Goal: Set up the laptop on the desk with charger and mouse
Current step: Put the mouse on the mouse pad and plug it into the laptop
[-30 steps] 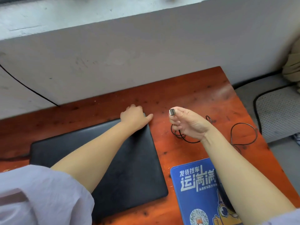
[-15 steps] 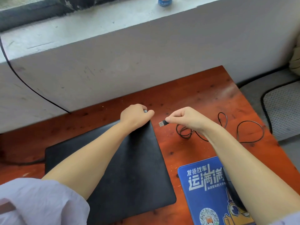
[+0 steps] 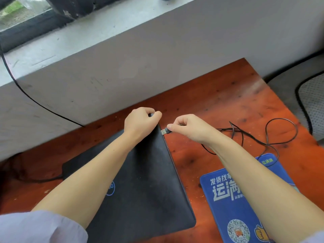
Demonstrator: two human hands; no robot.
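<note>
**Two hands meet at the laptop's far right corner**

Two bare hands work over a red-brown wooden desk [image 3: 219, 102] set against a grey wall under a window sill. At the far left a thin black cable [image 3: 26, 95] runs down the wall, and a dark lead comes to the left edge of the closed black laptop [image 3: 140, 181]; whether that is the charger, I cannot tell.

The laptop lies flat, lid shut, across the left and middle of the desk. It looks stiff and fairly heavy, with a smooth lid, so it is best steadied at a corner or edge. The left hand [image 3: 140, 123] does just that: its fingers are curled closed over the far right corner, pressing or gripping there.

Just right of that corner, the right hand [image 3: 189, 128] pinches the black body of a USB plug [image 3: 164, 132] between thumb and forefinger. The metal tip points left at the laptop's right edge, very near it, apparently not yet inserted. The plug is small, rigid and light.

Behind it the thin mouse cord [image 3: 273, 142] trails right in loose, floppy loops that could snag. A blue mouse pad [image 3: 226, 199] lies near right; the mouse itself is hidden by the right forearm.
</note>
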